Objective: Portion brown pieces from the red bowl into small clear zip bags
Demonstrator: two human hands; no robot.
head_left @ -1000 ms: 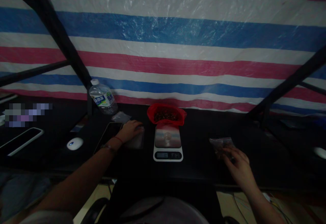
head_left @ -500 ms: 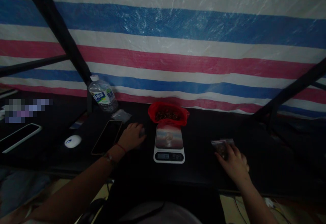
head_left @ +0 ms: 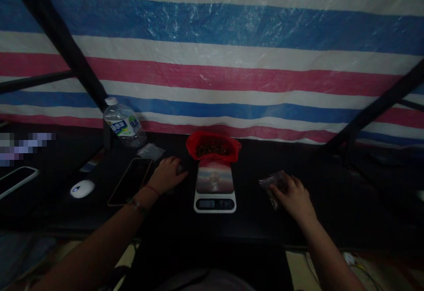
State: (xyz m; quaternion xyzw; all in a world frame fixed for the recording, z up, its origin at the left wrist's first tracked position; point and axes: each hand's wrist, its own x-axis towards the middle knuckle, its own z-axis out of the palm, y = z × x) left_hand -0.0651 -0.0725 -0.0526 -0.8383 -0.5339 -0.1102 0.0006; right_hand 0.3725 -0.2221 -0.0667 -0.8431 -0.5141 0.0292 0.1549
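Observation:
My right hand (head_left: 294,196) pinches a small clear zip bag (head_left: 272,190) with dark brown bits inside, to the right of the scale. My left hand (head_left: 167,175) rests on the table left of the scale, its fingers curled over something small and greyish that I cannot make out. Between the hands stands a white kitchen scale (head_left: 216,204) with a shiny plate; its display is too dim to read. Behind it, touching or close to its far edge, an open red bag (head_left: 193,146) holds many small brown pieces (head_left: 213,149).
Left of my left hand lie a dark phone (head_left: 130,181), flat clear bags (head_left: 151,151) and a white rounded device (head_left: 82,189). A large plastic bottle (head_left: 126,125) stands behind them. Another phone (head_left: 16,180) lies far left. Dark metal bars and a striped sheet (head_left: 232,79) close off the back.
My right hand has lifted the zip bag slightly and brought it left towards the scale, tilting it. My left hand stays in nearly the same place. The whole view has shifted a little.

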